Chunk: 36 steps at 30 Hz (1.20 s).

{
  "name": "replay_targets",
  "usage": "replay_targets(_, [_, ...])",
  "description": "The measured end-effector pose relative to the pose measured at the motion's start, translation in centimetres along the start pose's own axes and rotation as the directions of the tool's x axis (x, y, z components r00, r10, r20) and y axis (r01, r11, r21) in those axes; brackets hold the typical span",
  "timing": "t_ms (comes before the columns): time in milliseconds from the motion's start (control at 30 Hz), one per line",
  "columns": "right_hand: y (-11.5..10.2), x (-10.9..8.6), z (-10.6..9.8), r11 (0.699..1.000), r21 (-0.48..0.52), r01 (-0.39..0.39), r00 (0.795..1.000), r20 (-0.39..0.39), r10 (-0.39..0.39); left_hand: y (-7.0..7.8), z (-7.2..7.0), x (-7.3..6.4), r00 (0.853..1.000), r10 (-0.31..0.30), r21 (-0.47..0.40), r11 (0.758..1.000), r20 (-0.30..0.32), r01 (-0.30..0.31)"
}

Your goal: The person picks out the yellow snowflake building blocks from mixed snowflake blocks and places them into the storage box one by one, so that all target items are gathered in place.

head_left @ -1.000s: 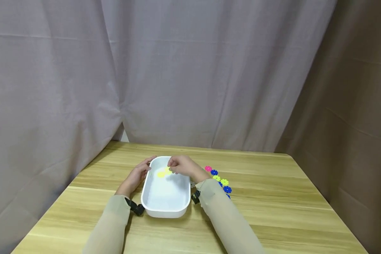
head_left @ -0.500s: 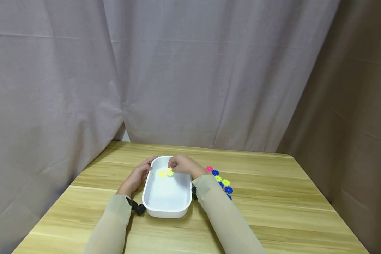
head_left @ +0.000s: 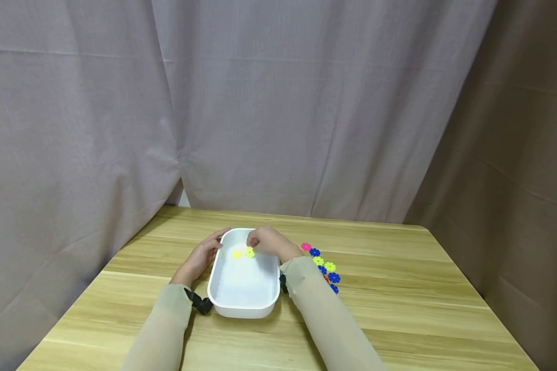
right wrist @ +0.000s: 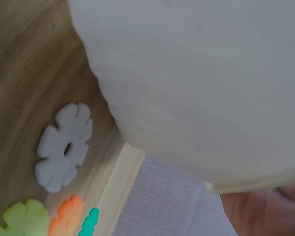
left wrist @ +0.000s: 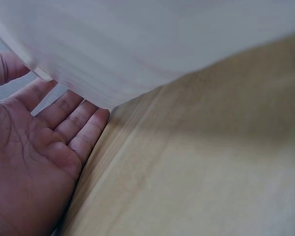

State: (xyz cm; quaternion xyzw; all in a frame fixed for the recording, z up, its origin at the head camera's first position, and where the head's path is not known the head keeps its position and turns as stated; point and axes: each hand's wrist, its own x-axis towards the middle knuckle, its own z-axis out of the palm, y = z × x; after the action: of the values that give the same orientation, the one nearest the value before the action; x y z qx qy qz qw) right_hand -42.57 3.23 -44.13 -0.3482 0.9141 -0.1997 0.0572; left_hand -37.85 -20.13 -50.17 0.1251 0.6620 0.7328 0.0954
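Note:
A deep white tray (head_left: pixel 243 288) stands on the table. At its left wall, my left hand (head_left: pixel 201 257) grips the side, thumb at the rim and fingers along the outside; the left wrist view shows the palm and these fingers (left wrist: pixel 71 118) against the white wall. My right hand (head_left: pixel 271 242) reaches over the tray's far right part and pinches a yellow flower-shaped building disc (head_left: pixel 249 252) tilted up from its fingertips. Another yellow disc (head_left: pixel 236 254) lies on the tray floor to its left. In the right wrist view, the tray wall hides most of my right hand (right wrist: pixel 270 211).
Right of the tray, several flower-shaped discs lie on the wooden table (head_left: pixel 399 309), among them a pink one (head_left: pixel 306 247) and a blue one (head_left: pixel 334 277). A white disc (right wrist: pixel 65 147) lies close beside the tray wall. Grey curtains (head_left: pixel 278 113) hang behind the table.
The yellow disc at my right fingertips has shifted slightly right and now shows more of its face, apart from the other yellow disc. My left hand keeps its place on the tray.

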Motion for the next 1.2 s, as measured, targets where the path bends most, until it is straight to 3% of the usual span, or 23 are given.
replay_targets(267, [-0.02,0.03,0.16,0.999,-0.035,0.005,1.000,-0.012,-0.006,0.06,-0.08,0.05,1.000,-0.006,0.003,1.000,0.000,0.006])
replay_targets(567, [0.09,0.00,0.35,1.000,0.006,0.000,1.000,-0.005,0.000,-0.02,-0.06,-0.04,1.000,0.008,-0.006,1.000,0.011,-0.008])
replay_targets(767, [0.44,0.11,0.56,0.998,0.045,0.044,0.999,-0.011,-0.043,-0.07,-0.11,0.00,1.000,0.013,-0.001,1.000,0.012,-0.013])
replay_targets(1200, [0.45,-0.22,0.74,0.994,0.096,0.054,0.998,-0.030,-0.051,-0.07,-0.16,0.13,1.000,-0.014,-0.007,1.000,-0.008,0.014])
